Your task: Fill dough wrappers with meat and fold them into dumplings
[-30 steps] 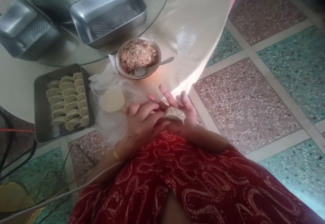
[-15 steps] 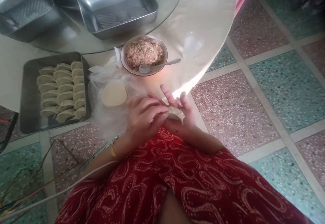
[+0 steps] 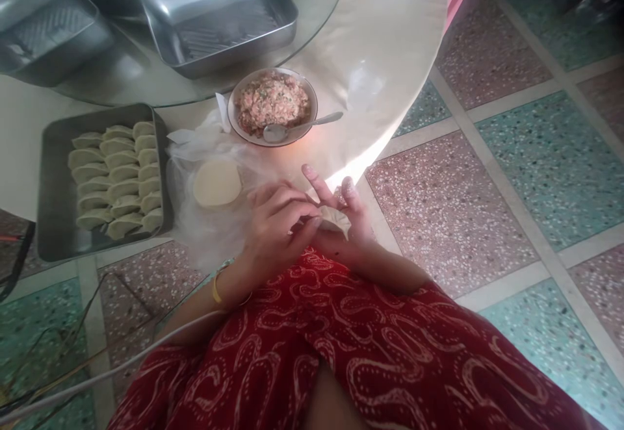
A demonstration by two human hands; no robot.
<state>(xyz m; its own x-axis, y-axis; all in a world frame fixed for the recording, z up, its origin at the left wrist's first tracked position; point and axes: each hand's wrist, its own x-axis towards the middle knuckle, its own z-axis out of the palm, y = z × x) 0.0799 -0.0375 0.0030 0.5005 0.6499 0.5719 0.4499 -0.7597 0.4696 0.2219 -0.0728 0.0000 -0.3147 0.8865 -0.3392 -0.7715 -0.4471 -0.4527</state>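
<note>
A pale dumpling (image 3: 335, 220) with a pleated edge is held between my two hands, close to my body at the table's front edge. The fingers and thumb of my left hand (image 3: 280, 219) pinch its left end. My right hand (image 3: 348, 225) cradles it from the other side, with two floury fingers raised. Part of the dumpling is hidden by my fingers. Round dough wrappers (image 3: 217, 183) lie on a plastic bag left of my hands. Behind my hands stands a bowl of minced filling (image 3: 273, 102) with a spoon (image 3: 302, 127) resting in it.
At the left, a metal tray (image 3: 56, 189) holds rows of folded dumplings (image 3: 121, 170). Deep metal pans (image 3: 219, 27) stand on the glass turntable (image 3: 322, 8) at the back. A white cable (image 3: 121, 366) crosses my left forearm. Tiled floor (image 3: 453, 202) lies right of the table.
My fingers have shifted slightly along the dumpling's edge, and more of its pleats show. The whole view has moved a little; the tray, bowl and wrappers stay in place.
</note>
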